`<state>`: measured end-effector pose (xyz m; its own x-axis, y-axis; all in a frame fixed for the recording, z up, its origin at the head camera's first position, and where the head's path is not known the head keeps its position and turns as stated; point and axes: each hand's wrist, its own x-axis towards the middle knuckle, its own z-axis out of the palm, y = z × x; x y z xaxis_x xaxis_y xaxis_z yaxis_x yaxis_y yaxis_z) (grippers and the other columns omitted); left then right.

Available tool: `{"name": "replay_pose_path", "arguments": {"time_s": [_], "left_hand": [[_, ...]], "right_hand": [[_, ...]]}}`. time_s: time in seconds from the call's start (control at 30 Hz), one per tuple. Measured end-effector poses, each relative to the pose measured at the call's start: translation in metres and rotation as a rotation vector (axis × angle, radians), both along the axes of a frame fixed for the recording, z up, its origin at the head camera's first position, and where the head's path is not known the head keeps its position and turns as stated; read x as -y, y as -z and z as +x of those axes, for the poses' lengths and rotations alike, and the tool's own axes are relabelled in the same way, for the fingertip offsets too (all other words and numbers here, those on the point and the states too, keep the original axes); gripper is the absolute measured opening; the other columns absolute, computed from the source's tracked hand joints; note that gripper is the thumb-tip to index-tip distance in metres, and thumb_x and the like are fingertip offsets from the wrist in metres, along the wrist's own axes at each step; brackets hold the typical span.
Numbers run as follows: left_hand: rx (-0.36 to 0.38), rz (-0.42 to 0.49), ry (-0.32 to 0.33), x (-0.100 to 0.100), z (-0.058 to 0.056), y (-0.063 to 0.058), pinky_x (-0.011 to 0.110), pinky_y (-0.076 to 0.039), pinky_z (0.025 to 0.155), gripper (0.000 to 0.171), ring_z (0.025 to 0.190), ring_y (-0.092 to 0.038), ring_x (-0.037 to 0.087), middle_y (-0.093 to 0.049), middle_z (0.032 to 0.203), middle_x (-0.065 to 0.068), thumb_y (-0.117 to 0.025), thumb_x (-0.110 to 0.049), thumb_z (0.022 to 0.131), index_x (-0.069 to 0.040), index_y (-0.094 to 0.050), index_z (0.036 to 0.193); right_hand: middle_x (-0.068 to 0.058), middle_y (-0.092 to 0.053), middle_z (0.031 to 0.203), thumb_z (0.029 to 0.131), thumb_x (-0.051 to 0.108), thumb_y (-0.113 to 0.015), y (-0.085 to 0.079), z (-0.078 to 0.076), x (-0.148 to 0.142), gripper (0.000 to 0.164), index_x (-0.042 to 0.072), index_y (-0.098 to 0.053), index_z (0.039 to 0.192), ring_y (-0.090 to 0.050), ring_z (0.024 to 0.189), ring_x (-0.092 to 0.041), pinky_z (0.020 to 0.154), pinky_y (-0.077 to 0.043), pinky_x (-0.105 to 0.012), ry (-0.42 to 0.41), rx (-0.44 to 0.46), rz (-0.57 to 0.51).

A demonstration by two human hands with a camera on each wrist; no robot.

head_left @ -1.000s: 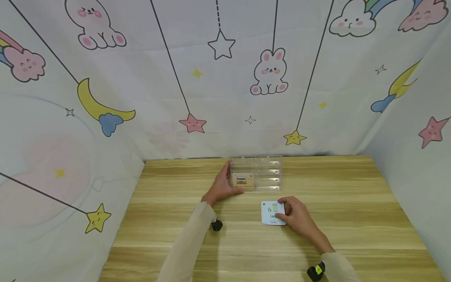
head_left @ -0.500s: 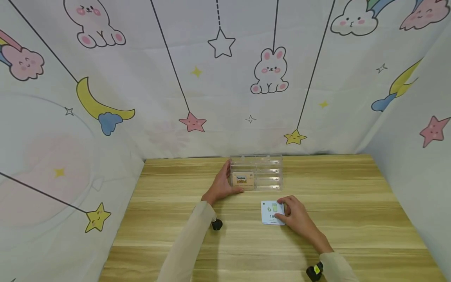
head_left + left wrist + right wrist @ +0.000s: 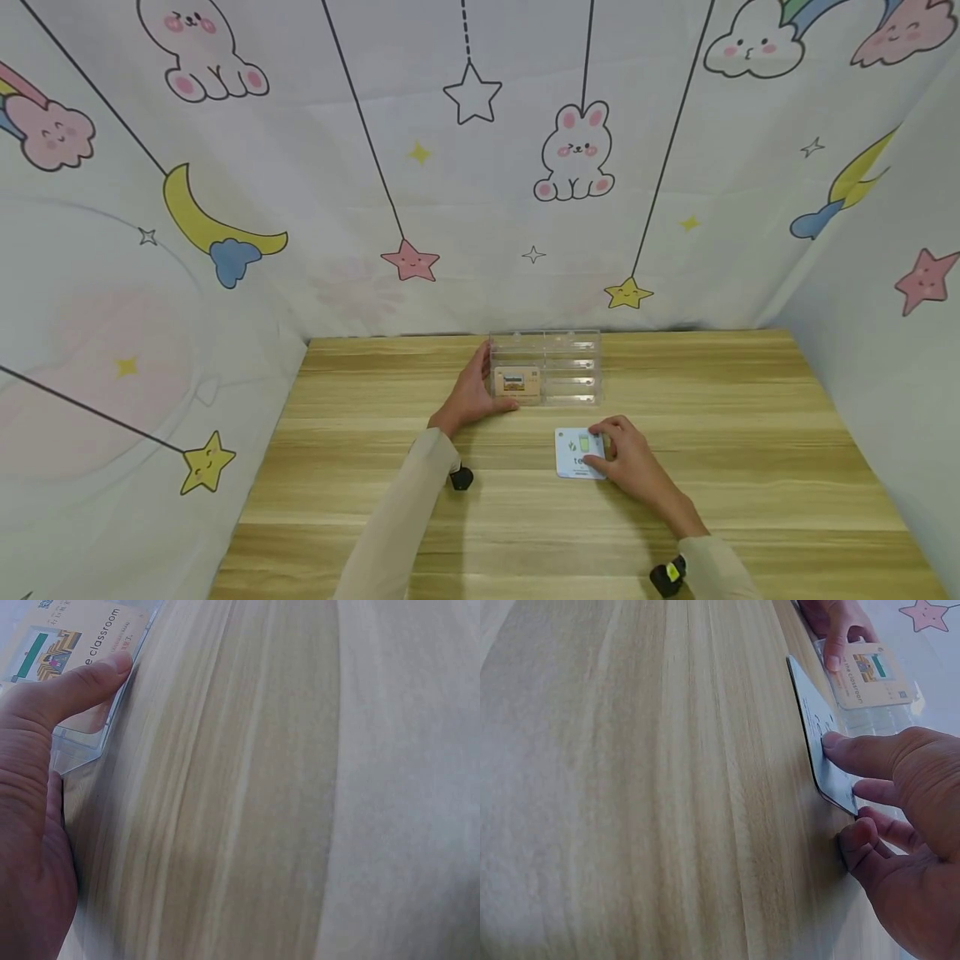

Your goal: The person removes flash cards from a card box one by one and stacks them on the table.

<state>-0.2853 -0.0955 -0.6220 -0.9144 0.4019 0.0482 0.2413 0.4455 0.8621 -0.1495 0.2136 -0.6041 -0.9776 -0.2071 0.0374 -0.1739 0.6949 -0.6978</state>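
1. Nudged faintly leftward since the earlier frame: right hand (image 3: 633, 460), nearly closed, pinching the tea card (image 3: 570, 458) just to its left.
2. Left hand (image 3: 472, 395), half-spread, grips the clear box (image 3: 573, 373) beside it.
3. Light pressure should avoid bending the card.

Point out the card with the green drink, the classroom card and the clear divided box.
card with the green drink (image 3: 572, 452): head view, middle of its uncovered face
classroom card (image 3: 873, 670): right wrist view, its printed picture
clear divided box (image 3: 572, 374): head view, its right-hand compartments
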Motion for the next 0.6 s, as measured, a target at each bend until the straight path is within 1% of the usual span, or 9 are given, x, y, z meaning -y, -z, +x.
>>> {"name": "replay_pose_path", "arguments": {"time_s": [0.2, 0.33, 0.4, 0.47, 0.6], "left_hand": [[-0.01, 0.003, 0.002, 0.0, 0.0, 0.0, 0.033, -0.032, 0.122, 0.132, 0.153, -0.029, 0.026, -0.022, 0.17, 0.013, -0.097, -0.028, 0.075, -0.011, -0.005, 0.167], [-0.011, -0.001, 0.002, 0.0, 0.0, 0.0, 0.034, -0.031, 0.123, 0.132, 0.153, -0.029, 0.027, -0.022, 0.17, 0.014, -0.097, -0.028, 0.075, -0.01, -0.004, 0.167], [-0.008, -0.006, 0.001, 0.0, 0.0, 0.0, 0.033, -0.031, 0.123, 0.132, 0.154, -0.028, 0.026, -0.022, 0.17, 0.014, -0.097, -0.027, 0.075, -0.01, -0.004, 0.167], [-0.006, -0.005, 0.001, -0.001, 0.0, -0.001, 0.032, -0.031, 0.122, 0.132, 0.153, -0.028, 0.025, -0.022, 0.17, 0.014, -0.097, -0.027, 0.075, -0.01, -0.004, 0.167], [-0.001, -0.008, 0.002, -0.001, 0.0, -0.002, 0.03, -0.03, 0.122, 0.132, 0.153, -0.028, 0.024, -0.022, 0.17, 0.014, -0.097, -0.026, 0.075, -0.01, -0.004, 0.167]], "right_hand": [[-0.013, -0.06, 0.117, 0.083, 0.014, -0.089, -0.001, -0.003, -0.003, 0.051, -0.003, -0.068, 0.127, -0.046, 0.072, -0.012, 0.06, -0.042, -0.023, -0.001, -0.049, -0.005], [-0.012, -0.061, 0.113, 0.084, 0.014, -0.089, -0.004, -0.009, -0.005, 0.051, -0.001, -0.068, 0.128, -0.045, 0.072, -0.011, 0.062, -0.041, -0.024, 0.002, -0.105, -0.027], [-0.014, -0.062, 0.114, 0.085, 0.015, -0.088, -0.007, -0.012, -0.006, 0.051, -0.001, -0.068, 0.129, -0.046, 0.073, -0.012, 0.064, -0.041, -0.026, -0.013, -0.131, -0.039], [-0.016, -0.064, 0.117, 0.086, 0.015, -0.087, -0.011, -0.016, -0.005, 0.052, -0.001, -0.066, 0.13, -0.05, 0.076, -0.014, 0.067, -0.044, -0.027, -0.038, -0.151, -0.051], [-0.018, -0.064, 0.122, 0.089, 0.017, -0.085, -0.018, -0.027, -0.001, 0.053, 0.001, -0.063, 0.135, -0.056, 0.083, -0.019, 0.071, -0.051, -0.032, -0.092, -0.156, -0.059]]}}
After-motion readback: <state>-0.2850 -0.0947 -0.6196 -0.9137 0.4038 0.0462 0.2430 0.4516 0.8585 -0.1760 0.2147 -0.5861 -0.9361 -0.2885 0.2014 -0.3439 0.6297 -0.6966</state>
